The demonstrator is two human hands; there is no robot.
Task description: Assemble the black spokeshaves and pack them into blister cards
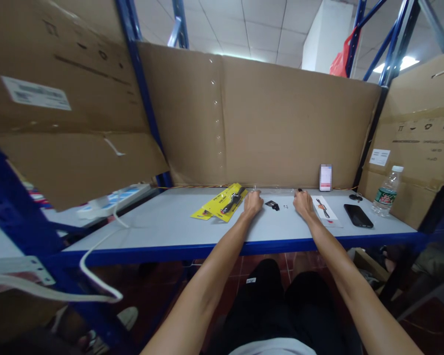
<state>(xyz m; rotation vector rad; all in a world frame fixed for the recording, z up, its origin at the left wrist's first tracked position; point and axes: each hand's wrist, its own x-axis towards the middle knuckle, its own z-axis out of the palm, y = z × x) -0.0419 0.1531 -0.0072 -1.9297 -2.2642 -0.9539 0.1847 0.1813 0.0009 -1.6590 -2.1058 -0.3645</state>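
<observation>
My left hand (pixel 253 202) is closed, knuckles up, on the white tabletop (pixel 151 222), just right of the yellow blister cards (pixel 225 202), which hold a black tool. Whatever its fingers hold is hidden. A small black part (pixel 272 204) lies flat between my hands, and a few tiny pale pieces (pixel 285 206) are scattered beside it. My right hand (pixel 304 202) is also closed, with a small black piece (pixel 300 190) showing at its fingertips; its kind is too small to tell. Close to its right lies a printed sheet (pixel 324 208) picturing a black and orange tool.
On the right are a black phone (pixel 358 216), a water bottle (pixel 387 192) and a small dark object (pixel 355 197). A lit phone (pixel 325 177) leans at the back cardboard wall (pixel 274 123). Leftward, a power strip (pixel 114 199) trails a white cable (pixel 92 276) over the blue front edge.
</observation>
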